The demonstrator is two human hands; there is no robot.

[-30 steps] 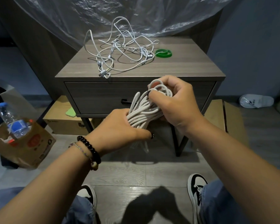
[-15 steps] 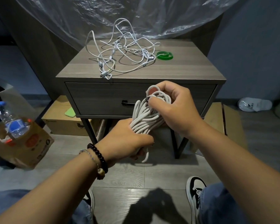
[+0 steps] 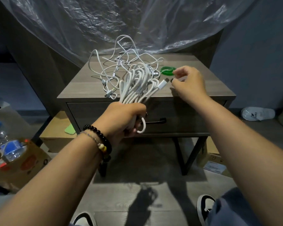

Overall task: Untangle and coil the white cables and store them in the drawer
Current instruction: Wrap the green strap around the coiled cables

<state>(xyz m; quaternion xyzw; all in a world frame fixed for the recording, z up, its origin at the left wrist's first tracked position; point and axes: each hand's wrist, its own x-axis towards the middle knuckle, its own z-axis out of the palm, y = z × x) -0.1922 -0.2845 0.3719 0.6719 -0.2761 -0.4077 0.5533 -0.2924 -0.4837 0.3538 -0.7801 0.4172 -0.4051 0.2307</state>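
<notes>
My left hand (image 3: 121, 118) grips a coiled bundle of white cable (image 3: 136, 85) by its lower end and holds it upright over the front edge of the nightstand (image 3: 203, 88). The bundle's USB plug (image 3: 162, 83) sticks out to the right. My right hand (image 3: 189, 85) is off the bundle, with curled fingers and the thumb and forefinger apart, right at a green tape roll (image 3: 166, 71). A tangle of thin white cables (image 3: 114, 69) lies on the top behind the bundle. The drawer (image 3: 178, 115) below is closed, its black handle (image 3: 155, 122) partly behind my left hand.
A clear plastic sheet (image 3: 137, 22) hangs behind the nightstand. A paper bag with a water bottle (image 3: 8, 147) stands on the floor at left. Cardboard boxes (image 3: 55, 137) sit under and right of the nightstand. A white shoe (image 3: 258, 113) lies far right.
My right hand let go of the bundle and moved up and right to the green roll. My left hand lifted the bundle higher, over the nightstand's front edge.
</notes>
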